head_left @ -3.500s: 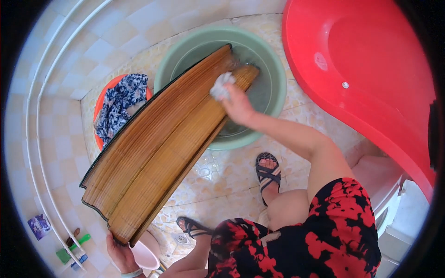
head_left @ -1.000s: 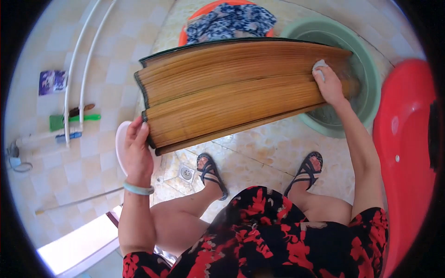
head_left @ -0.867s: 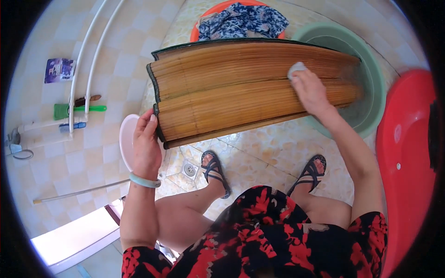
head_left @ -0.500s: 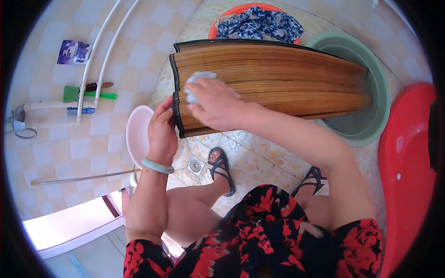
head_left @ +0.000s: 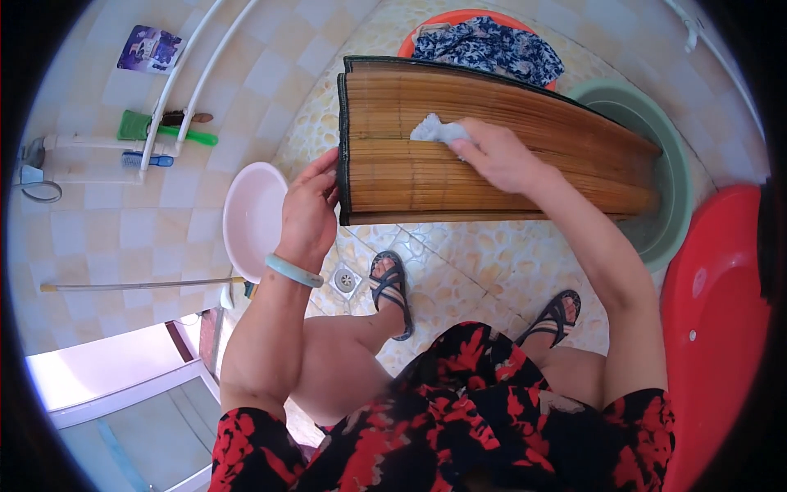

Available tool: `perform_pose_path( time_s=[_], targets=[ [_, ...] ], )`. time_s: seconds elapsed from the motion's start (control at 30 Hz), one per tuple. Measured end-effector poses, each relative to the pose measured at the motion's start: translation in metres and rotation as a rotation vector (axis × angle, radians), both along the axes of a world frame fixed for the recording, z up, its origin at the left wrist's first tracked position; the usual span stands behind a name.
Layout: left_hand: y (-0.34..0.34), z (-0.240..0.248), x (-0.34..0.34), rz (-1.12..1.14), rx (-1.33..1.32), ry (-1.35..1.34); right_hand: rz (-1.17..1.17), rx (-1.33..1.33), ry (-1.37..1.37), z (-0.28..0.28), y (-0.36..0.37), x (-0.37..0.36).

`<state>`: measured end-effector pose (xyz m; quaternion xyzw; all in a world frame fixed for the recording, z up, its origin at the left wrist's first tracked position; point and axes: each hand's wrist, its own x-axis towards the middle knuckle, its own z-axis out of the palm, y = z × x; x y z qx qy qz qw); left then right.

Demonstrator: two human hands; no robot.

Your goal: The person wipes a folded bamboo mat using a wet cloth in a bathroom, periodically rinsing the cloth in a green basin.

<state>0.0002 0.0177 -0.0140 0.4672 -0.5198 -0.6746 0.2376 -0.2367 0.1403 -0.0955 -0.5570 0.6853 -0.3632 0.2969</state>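
Observation:
A folded brown bamboo mat (head_left: pixel 426 184) with dark cloth edging stretches across the view, its far right end down inside a green tub (head_left: pixel 682 172). My left hand (head_left: pixel 311 205) grips the mat's left edge, its fingertips partly hidden behind the edging. A pale green bangle (head_left: pixel 293 271) circles that wrist. On the mat's upper face my right hand (head_left: pixel 500 156) presses a white cloth (head_left: pixel 438 131), bunched under its fingers.
An orange basin (head_left: pixel 459 15) holding blue-and-white patterned fabric (head_left: pixel 492 51) stands behind the mat. A pale pink basin (head_left: pixel 246 217) is by my left hand. To the right lies a red tub (head_left: pixel 713 312). Brushes (head_left: pixel 147 159) hang by white wall pipes; a floor drain (head_left: pixel 346 280) lies near my foot.
My right hand has slid the cloth rightward along the mat, away from the left edge. My left hand and the mat's near end have shifted slightly right and up in view.

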Motion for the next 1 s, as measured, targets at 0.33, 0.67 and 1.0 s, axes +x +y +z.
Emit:
perform_pose_path(
  time_s=[0.33, 0.67, 1.0],
  targets=[
    [0.001, 0.018, 0.005, -0.002, 0.223, 0.225, 0.054, -0.761, 0.234, 0.052, -0.042, 0.107],
    [-0.001, 0.001, 0.007, -0.012, 0.191, 0.222, -0.009, -0.593, 0.286, 0.034, -0.051, 0.086],
    [0.017, 0.01, 0.009, -0.32, -0.185, -0.064, 0.1, 0.151, -0.141, 0.023, 0.063, -0.033]
  ],
)
